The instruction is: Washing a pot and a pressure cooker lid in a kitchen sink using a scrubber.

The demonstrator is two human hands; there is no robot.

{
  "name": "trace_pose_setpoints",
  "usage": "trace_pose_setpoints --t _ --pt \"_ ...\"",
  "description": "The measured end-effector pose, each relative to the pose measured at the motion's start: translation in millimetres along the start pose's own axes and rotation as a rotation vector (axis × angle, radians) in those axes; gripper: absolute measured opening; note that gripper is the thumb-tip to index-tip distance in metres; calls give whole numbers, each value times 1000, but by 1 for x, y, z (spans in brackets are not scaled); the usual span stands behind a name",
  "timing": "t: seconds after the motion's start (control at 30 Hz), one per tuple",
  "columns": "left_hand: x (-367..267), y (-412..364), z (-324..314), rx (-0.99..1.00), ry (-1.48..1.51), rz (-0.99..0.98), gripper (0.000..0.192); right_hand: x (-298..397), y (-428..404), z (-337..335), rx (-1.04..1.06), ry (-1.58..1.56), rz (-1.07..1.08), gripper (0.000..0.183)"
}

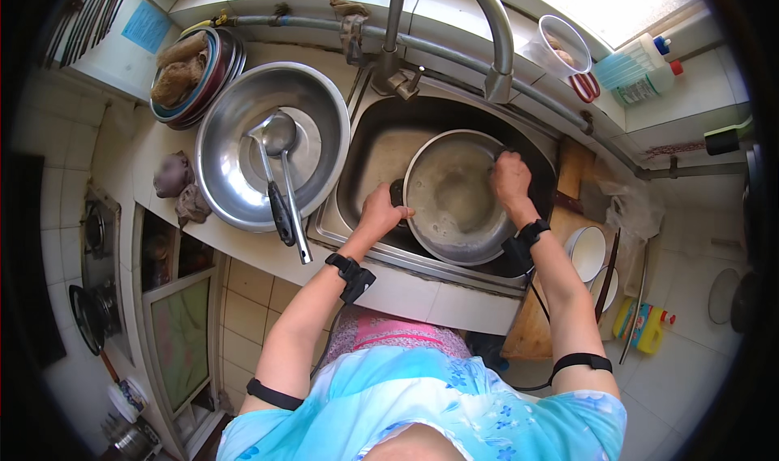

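A round two-tone metal pan (462, 187) rests in the stainless steel sink (383, 150), with cloudy water and some foam inside. My left hand (383, 211) grips the pan's black side handle (397, 193), its thumb on the rim. At the opposite wall, my right hand (512, 180) is curled over the rim. A small dark object (503, 155) shows at its fingertips; whether that is a scrubber or part of the pan is unclear. Above the sink arches a metal faucet (502, 41), with no water seen flowing from it.
Left of the sink, a large steel basin (219, 150) holds a ladle (281, 133) and a black-handled utensil (279, 208). Behind it are stacked bowls (234, 53). Bowls (587, 251) and a wooden board (526, 333) lie right. Red-handled scissors (585, 88) and bottles (648, 83) line the ledge.
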State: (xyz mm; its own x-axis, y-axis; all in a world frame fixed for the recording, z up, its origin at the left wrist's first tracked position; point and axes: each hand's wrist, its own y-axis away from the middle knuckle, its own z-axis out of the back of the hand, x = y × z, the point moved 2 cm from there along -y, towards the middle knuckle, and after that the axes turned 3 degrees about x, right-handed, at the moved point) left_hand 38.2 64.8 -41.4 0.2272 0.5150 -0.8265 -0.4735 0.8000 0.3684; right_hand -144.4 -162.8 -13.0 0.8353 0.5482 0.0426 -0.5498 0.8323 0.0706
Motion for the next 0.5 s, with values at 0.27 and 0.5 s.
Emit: trace_pose_setpoints --t 0.27,0.5 --pt "-17 2 8 59 1 40 54 36 50 -72 462 -173 158 25" --pt "-15 1 6 51 -15 44 52 -4 -31 -47 78 -1320 -686 9"
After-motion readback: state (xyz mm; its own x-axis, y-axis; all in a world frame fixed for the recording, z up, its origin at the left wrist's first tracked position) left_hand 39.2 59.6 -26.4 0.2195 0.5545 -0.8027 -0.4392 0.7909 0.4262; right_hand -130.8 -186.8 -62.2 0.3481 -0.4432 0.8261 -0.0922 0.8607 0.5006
